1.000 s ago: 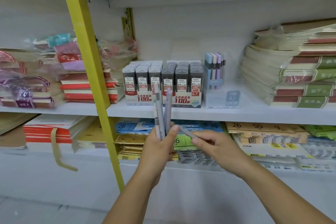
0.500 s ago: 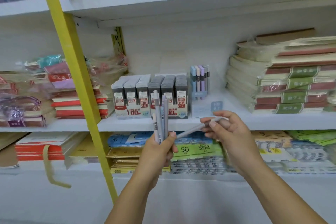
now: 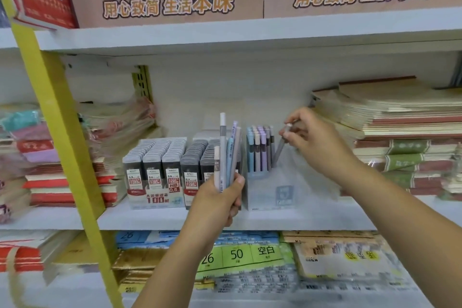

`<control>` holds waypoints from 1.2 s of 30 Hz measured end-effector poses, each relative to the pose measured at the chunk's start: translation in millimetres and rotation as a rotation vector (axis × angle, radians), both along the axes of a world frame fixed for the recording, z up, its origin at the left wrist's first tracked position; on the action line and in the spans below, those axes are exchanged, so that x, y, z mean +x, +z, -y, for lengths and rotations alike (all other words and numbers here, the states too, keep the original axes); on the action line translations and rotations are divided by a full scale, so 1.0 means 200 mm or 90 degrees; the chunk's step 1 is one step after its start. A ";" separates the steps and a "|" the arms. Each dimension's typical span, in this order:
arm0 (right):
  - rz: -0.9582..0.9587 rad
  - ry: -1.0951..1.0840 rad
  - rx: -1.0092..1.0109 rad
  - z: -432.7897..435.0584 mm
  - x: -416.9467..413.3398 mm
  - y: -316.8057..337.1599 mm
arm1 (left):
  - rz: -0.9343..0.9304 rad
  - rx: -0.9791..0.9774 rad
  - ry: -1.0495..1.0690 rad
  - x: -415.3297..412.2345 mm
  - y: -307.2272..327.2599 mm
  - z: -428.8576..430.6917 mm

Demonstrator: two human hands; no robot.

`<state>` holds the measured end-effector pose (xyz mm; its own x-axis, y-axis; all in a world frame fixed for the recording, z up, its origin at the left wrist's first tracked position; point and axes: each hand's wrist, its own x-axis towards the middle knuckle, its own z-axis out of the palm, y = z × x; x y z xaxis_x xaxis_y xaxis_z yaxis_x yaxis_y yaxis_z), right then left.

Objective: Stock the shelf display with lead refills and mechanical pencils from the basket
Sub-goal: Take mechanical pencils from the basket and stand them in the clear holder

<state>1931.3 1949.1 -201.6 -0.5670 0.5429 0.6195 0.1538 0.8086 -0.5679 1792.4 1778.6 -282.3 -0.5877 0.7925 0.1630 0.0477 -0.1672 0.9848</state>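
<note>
Landmark: clear plastic pencil display holder (image 3: 282, 190), standing on the white shelf board (image 3: 150, 217).
Right hand (image 3: 312, 142): above the holder's right side, thumb and fingers pinching one grey mechanical pencil (image 3: 280, 147) near its top end.
Grey mechanical pencil: tilted, lower tip down inside the holder, just right of the stocked row.
Stocked row (image 3: 258, 150): pastel blue, pink, purple and grey mechanical pencils, upright in the holder's back left part.
Left hand (image 3: 220, 197): in front of the holder's left edge, fingers wrapped round a pastel pencil bundle (image 3: 226, 157).
Pastel pencil bundle: upright, tops above the holder (count unclear, they overlap).
Lead refills (image 3: 160, 165): dark grey cases in red-and-white trays, just left of the holder.
Notebooks (image 3: 400, 132): tan paper-covered stack, right of the holder.
Cardboard boxes (image 3: 175, 0): brown, orange lettering, one shelf above the holder.
</note>
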 end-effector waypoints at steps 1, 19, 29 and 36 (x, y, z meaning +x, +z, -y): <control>0.022 0.000 0.009 -0.01 -0.02 -0.01 | 0.000 -0.002 -0.004 -0.01 0.00 -0.01; 0.041 0.003 0.085 0.03 -0.08 -0.01 | -0.003 -0.005 -0.025 -0.05 -0.05 -0.02; 0.126 -0.157 0.234 -0.07 -0.13 -0.03 | 0.010 -0.023 -0.054 -0.05 -0.03 0.00; 0.023 -0.015 0.127 0.14 -0.12 0.00 | -0.052 -0.052 -0.067 -0.03 -0.03 0.01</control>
